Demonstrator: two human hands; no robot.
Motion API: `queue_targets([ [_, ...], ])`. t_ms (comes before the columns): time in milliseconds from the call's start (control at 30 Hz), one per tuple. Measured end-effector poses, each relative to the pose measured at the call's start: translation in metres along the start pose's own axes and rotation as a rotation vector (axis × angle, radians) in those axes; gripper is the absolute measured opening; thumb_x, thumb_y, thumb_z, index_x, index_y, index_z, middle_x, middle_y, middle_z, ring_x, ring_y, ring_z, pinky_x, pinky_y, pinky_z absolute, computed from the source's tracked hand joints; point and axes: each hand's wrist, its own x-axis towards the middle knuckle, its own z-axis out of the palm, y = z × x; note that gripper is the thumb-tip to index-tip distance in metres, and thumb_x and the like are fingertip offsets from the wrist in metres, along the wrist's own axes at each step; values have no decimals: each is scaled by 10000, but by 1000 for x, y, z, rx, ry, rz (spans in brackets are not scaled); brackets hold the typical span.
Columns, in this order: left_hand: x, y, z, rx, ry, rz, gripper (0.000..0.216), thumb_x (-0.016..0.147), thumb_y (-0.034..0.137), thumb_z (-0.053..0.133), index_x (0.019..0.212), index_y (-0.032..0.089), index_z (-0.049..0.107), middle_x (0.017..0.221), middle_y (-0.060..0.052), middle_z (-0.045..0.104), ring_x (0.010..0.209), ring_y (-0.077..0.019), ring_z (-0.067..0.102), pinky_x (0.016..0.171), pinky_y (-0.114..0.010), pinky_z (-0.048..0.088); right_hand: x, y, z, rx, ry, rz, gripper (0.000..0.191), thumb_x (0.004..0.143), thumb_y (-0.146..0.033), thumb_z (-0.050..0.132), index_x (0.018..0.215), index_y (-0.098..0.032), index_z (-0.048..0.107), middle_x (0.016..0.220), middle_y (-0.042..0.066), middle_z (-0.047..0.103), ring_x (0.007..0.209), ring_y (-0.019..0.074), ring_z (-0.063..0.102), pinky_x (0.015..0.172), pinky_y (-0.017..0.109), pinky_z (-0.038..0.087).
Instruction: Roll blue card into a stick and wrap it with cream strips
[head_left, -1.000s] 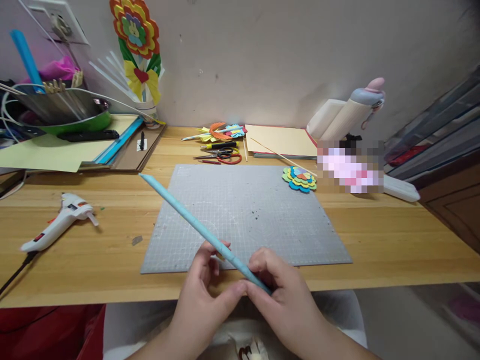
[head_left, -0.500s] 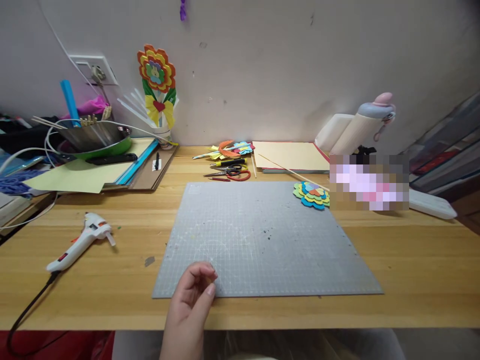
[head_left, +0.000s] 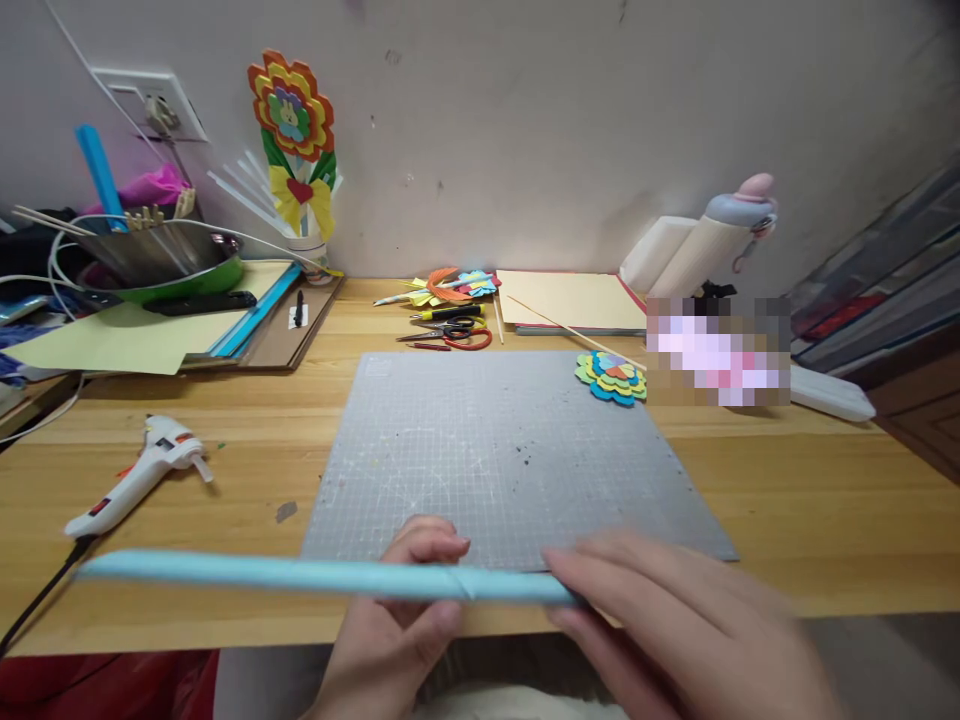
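Observation:
A long light-blue rolled paper tube (head_left: 300, 577) lies level across the near edge of the cutting mat, in the air. My right hand (head_left: 675, 620), smeared by motion, grips its right end between thumb and fingers. My left hand (head_left: 409, 610) is curled about the tube near its middle, fingers above and thumb below. A diagonal seam shows on the tube beside the left thumb. Beyond both hands lies the grey cutting mat (head_left: 480, 450), with a layered paper flower (head_left: 611, 377) in blue, green and yellow at its far right corner.
A white glue gun (head_left: 142, 475) with a black cord lies at left. Scissors (head_left: 450, 335) and a yellow-black cutter (head_left: 450, 314) lie behind the mat, near cream paper sheets (head_left: 570, 298). A standing paper flower (head_left: 292, 115), a green pan (head_left: 187, 282) and a bottle (head_left: 697, 240) are farther back.
My right hand has come into view with the light-blue paper tube. My left hand has moved slightly right and now closes about the tube. The view has shifted a little.

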Motion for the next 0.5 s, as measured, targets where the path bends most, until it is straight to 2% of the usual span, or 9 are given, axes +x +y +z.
queue_targets([
  [100, 4, -5, -1, -44, -38, 43, 295, 600, 452, 793, 812, 255, 733, 954, -53, 570, 978, -219, 501, 823, -281, 440, 23, -1, 21, -7, -243, 96, 168, 878, -164, 542, 1003, -251, 615, 759, 18, 613, 643, 153, 563, 555, 266, 429],
  [167, 7, -10, -4, -31, -32, 52, 223, 645, 392, 778, 826, 268, 733, 984, -44, 558, 1005, -206, 491, 852, -269, 428, 25, -2, 34, 27, -235, 135, 135, 893, -168, 506, 982, -225, 590, 764, 18, 603, 640, 143, 547, 555, 255, 411],
  [267, 9, -15, -8, -44, -22, 40, 242, 642, 366, 785, 864, 282, 733, 1044, -37, 530, 1024, -195, 474, 862, -250, 417, 18, -4, 44, 57, -182, 152, 102, 896, -174, 489, 926, -209, 580, 756, 16, 589, 641, 136, 529, 566, 246, 397],
  [500, 5, -12, -10, -66, -108, 33, 159, 633, 348, 795, 729, 236, 735, 874, -31, 460, 824, -142, 456, 695, -193, 422, 10, -7, 43, 140, -222, 154, 148, 913, -195, 463, 944, -195, 608, 738, 19, 564, 648, 139, 513, 595, 255, 394],
])
